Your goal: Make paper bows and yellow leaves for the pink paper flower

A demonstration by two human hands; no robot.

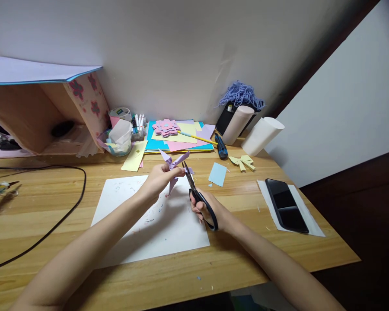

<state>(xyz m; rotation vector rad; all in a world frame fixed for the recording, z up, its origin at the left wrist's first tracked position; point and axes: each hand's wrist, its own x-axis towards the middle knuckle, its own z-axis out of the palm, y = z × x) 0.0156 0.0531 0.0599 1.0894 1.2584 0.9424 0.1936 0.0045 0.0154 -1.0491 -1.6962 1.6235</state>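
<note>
Between the fingers of my left hand (pixel 160 179) is a purple paper bow (pixel 173 164) with pointed ends, held above a white sheet (pixel 129 248). My right hand (pixel 205 207) grips black-handled scissors (pixel 194 190), fingers through the loops. The blades point up and away, their tips by the left fingertips and beside the purple paper. Whether the blades touch the paper, I cannot tell. Pencil-like marks and small scraps dot the sheet. A light blue paper piece (pixel 217 174) lies right of the scissors, and a yellow paper bow (pixel 243 163) sits farther right.
A blue utility knife (pixel 221 147) lies near stacked colored paper and a pink paper flower (pixel 166 128). Two cylinders, one a white roll (pixel 262 136), stand at the back right. A phone (pixel 285 205) rests on the right; a black cable (pixel 81 194) curves across the left.
</note>
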